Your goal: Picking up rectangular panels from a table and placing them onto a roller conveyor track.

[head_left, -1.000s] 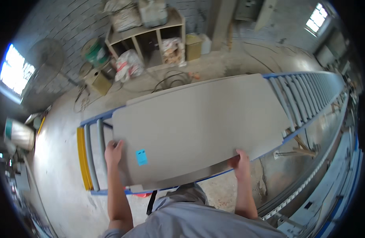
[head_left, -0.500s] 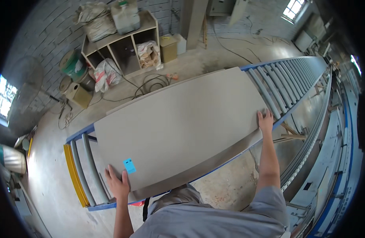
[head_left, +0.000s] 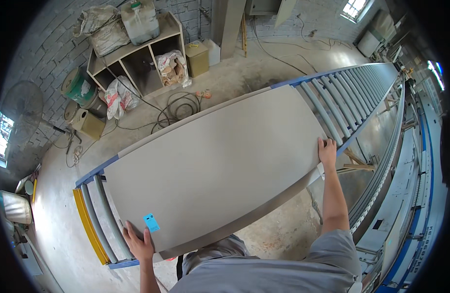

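A long grey-beige panel (head_left: 210,166) lies across a roller conveyor, a blue sticker (head_left: 151,222) near its left end. My left hand (head_left: 138,243) grips its near left corner, fingers along the end edge and thumb towards the top face. At the near right corner, my right hand (head_left: 327,152) curls its fingers over the end edge. Both hands' undersides are hidden. Along the far side, a thin strip of another panel (head_left: 195,116) shows beneath the top one. The near long edge overhangs the conveyor's near rail, close to my waist.
Rollers (head_left: 347,100) in a blue frame run on to the far right; a yellow end bar (head_left: 90,227) closes the left. Beyond stand a shelf unit (head_left: 137,53) with sacks, buckets (head_left: 78,85), a fan (head_left: 22,105) and a coiled hose (head_left: 183,105). Long metal profiles (head_left: 381,180) lie at right.
The top panel has slid nearer to me and slightly left, with both hands holding its ends. Its near edge now covers most of the blue rail that showed before.
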Motion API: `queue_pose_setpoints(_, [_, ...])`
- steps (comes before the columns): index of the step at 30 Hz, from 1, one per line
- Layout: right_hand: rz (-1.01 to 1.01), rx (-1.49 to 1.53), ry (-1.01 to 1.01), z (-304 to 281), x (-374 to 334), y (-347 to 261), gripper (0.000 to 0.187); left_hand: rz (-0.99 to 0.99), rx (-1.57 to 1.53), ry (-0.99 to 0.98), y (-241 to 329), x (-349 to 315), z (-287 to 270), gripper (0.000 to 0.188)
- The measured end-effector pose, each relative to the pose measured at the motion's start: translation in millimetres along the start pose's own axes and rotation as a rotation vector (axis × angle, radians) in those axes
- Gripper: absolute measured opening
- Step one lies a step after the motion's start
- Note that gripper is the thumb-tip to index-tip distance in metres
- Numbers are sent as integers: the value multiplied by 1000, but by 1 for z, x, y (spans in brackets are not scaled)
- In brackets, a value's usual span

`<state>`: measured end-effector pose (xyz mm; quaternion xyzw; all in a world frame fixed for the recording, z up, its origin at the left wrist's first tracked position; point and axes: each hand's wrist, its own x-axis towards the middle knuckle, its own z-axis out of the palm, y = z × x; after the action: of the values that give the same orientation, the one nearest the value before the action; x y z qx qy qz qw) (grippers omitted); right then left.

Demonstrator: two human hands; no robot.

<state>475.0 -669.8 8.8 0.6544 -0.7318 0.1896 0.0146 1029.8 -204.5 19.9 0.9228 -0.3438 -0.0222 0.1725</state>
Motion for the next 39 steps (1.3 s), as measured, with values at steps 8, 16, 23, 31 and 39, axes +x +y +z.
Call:
queue_pose_setpoints(8, [187,165,-289,21,65,16,71,-558,-756,-158,-45,56,9,72])
queue_pose_setpoints(16, [146,188,-342,19,52,20,75,-682,-763,-278,-54,60,5,74])
queue_pose_setpoints(23, [81,276,-321,27,52,41,70,-674,-601,-196,-53,55,13,74])
queue_pose_setpoints(31, [89,147,-294,13,44,26,68,-525,-569,-184,-32,57,11,70])
queue_pose_setpoints(39, [-230,-168,183,16,-3,-53,50,-442,-313,-55,-37,46,12,70])
